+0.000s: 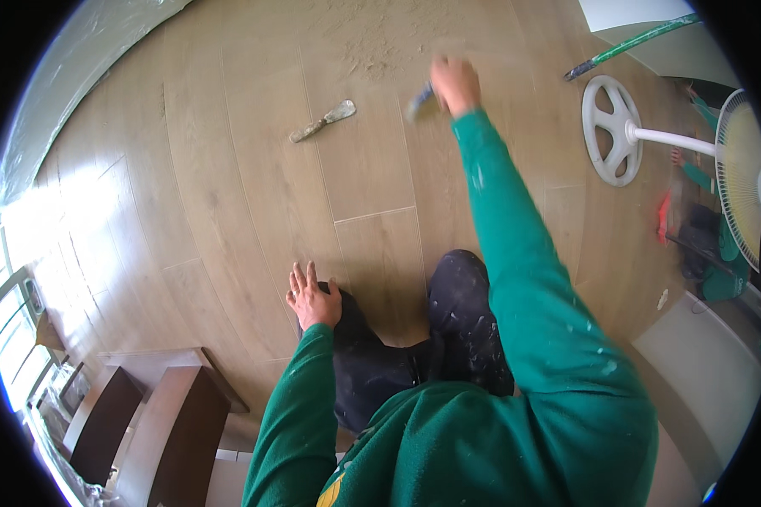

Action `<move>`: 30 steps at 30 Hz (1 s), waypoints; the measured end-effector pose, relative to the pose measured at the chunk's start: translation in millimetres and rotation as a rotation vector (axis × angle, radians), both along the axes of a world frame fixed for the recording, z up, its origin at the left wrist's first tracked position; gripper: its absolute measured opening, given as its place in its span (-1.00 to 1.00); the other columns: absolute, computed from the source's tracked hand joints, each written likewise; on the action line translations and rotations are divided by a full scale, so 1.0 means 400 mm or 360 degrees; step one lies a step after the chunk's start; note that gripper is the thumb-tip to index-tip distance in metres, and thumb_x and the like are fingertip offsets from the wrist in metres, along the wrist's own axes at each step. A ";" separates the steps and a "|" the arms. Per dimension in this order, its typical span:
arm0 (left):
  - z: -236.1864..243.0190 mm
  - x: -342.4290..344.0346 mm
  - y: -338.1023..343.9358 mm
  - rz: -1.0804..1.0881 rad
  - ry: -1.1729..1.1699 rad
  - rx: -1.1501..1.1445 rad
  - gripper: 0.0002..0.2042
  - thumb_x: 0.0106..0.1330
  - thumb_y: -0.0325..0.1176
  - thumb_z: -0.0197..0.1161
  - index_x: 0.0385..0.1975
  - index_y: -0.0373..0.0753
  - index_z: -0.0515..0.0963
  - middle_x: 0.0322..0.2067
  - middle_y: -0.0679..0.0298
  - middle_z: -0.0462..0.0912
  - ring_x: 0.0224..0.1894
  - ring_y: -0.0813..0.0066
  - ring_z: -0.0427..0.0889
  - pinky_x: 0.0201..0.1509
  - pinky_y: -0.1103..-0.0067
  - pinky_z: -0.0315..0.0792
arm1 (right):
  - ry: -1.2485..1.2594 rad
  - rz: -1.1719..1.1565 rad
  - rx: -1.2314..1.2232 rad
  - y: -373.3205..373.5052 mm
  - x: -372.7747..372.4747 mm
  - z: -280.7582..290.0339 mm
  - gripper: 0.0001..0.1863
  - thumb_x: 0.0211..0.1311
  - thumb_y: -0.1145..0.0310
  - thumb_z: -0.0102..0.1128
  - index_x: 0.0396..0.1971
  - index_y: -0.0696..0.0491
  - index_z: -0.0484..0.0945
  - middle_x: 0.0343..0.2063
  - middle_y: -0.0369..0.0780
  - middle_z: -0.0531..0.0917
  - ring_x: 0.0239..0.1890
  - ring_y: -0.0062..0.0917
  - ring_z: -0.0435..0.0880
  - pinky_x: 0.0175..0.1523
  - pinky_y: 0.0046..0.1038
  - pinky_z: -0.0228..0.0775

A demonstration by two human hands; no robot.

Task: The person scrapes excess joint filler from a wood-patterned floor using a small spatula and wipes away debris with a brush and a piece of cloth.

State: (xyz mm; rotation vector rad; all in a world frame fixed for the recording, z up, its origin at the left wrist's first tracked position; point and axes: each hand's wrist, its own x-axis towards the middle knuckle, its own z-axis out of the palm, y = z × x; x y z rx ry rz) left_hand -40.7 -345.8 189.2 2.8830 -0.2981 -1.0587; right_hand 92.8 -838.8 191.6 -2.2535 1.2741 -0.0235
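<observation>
One hand tool (420,101), held: at upper centre, over the floor; short, bluish near the fist, its lower end pale and blurred; exact kind cannot be told.
Right hand (457,83): closed around the tool, arm stretched well forward.
Left hand (314,302): holding nothing, fingers spread, at the left knee; whether it bears weight cannot be told.
Scraper (323,121): flat on the planks, left of the right hand and apart from it; crusted handle to lower left, blade to upper right.
Dust (379,46): pale grey, scattered on the floor beyond both tools.
Floor (372,182): wood-look planks, seams running away from the person.
Trousers (469,313): dark, spotted white; knees bent.
Fan (613,131): white, to the right, round base with cut-outs.
Pole (643,46): green, dark-ended, above the fan base.
Brown boards (177,439): lower left.
Plastic sheeting (59,101): upper left edge.
</observation>
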 end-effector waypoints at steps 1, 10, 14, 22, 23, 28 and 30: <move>-0.007 -0.011 -0.027 -0.0016 0.0012 -0.0040 -0.32 0.41 -0.03 0.21 0.51 -0.09 0.28 0.60 0.07 0.06 0.63 0.09 0.04 0.60 0.05 -0.01 | -0.0202 -0.0030 -0.0140 -0.075 0.060 0.000 -0.40 0.48 0.02 -0.11 -0.37 0.26 0.72 -0.48 0.14 0.73 -0.33 0.08 0.78 -0.08 -0.04 0.66; 0.008 -0.007 0.037 0.0062 -0.0014 0.0015 -0.32 0.42 -0.03 0.21 0.51 -0.09 0.27 0.59 0.07 0.09 0.62 0.08 0.06 0.60 0.03 0.00 | -0.0115 0.0834 0.0283 0.137 -0.229 0.254 -0.74 0.29 0.15 0.40 -0.24 0.04 0.72 -0.44 -0.04 0.73 -0.38 -0.27 0.73 -0.23 -0.29 0.55; 0.000 -0.004 0.029 0.0037 -0.0017 -0.0020 -0.32 0.42 -0.03 0.21 0.51 -0.09 0.27 0.59 0.08 0.09 0.61 0.08 0.06 0.59 0.03 0.01 | -0.0012 0.1154 0.0571 0.334 -0.512 0.218 -0.84 0.21 0.32 0.38 -0.28 0.06 0.73 -0.37 0.00 0.75 -0.29 -0.09 0.75 -0.13 -0.15 0.58; 0.000 -0.016 0.021 0.0031 -0.0100 -0.0058 -0.32 0.42 -0.03 0.21 0.51 -0.07 0.27 0.59 0.10 0.08 0.62 0.11 0.06 0.60 0.05 0.01 | -0.0035 0.1014 -0.0073 0.032 -0.064 0.072 -0.76 0.26 0.18 0.27 -0.21 -0.03 0.75 -0.34 -0.03 0.77 -0.31 -0.10 0.74 -0.19 -0.15 0.58; -0.002 -0.020 0.007 0.0028 -0.0098 -0.0071 -0.32 0.42 -0.03 0.22 0.52 -0.05 0.27 0.60 0.11 0.09 0.62 0.12 0.05 0.61 0.07 0.00 | -0.0095 0.0955 -0.0326 -0.032 0.001 0.074 -0.73 0.32 0.15 0.27 -0.13 -0.02 0.75 -0.27 -0.03 0.78 -0.25 -0.09 0.76 -0.15 -0.16 0.59; -0.003 -0.015 0.047 0.0087 -0.0100 -0.0046 -0.32 0.42 -0.04 0.22 0.52 -0.06 0.27 0.60 0.11 0.09 0.62 0.13 0.05 0.61 0.07 0.00 | -0.0402 0.0856 -0.0146 0.114 -0.084 0.115 -0.69 0.34 0.11 0.26 -0.09 -0.03 0.75 -0.33 -0.01 0.76 -0.29 -0.07 0.74 -0.16 -0.16 0.59; 0.007 -0.011 0.059 0.0070 -0.0085 -0.0035 -0.32 0.43 -0.04 0.21 0.52 -0.07 0.26 0.59 0.09 0.08 0.62 0.09 0.05 0.61 0.04 -0.01 | -0.0361 0.0951 0.0264 0.256 -0.269 0.143 -0.76 0.28 0.24 0.32 -0.13 0.01 0.75 -0.34 0.01 0.76 -0.28 -0.05 0.74 -0.13 -0.17 0.60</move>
